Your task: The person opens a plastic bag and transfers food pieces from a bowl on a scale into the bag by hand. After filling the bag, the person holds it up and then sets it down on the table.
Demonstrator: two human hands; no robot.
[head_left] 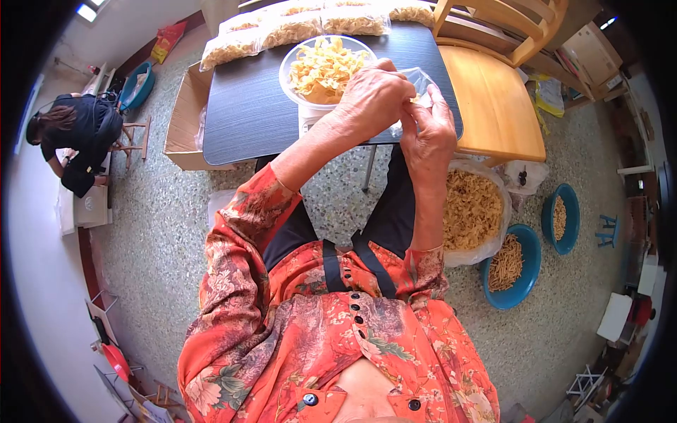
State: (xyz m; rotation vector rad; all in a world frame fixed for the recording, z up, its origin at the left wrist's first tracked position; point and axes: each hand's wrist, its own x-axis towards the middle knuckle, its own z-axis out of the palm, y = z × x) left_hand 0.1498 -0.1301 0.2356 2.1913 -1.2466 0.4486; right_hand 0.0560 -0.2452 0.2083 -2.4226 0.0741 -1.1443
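Note:
Both hands are together over the right part of the dark table (pixel 254 106). A small clear plastic bag (pixel 417 76) is between them. My right hand (pixel 431 134) pinches the bag between thumb and fingers. Closed fingers of my left hand (pixel 375 93) meet the bag's near side, partly hiding it. Just left of the hands, a clear round tub (pixel 288 83) holds pale yellow chips (pixel 326 69). Under the tub shows part of a white device (pixel 310 116). Several filled clear bags (pixel 290 31) of chips lie along the table's far edge.
A wooden chair (pixel 490 99) adjoins the table's right side. Below it stand a lined container of chips (pixel 471 211) and blue basins (pixel 534 282) (pixel 575 236) with snack pieces. A cardboard box (pixel 185 116) is at the left. Another person (pixel 77 134) sits bent over farther left.

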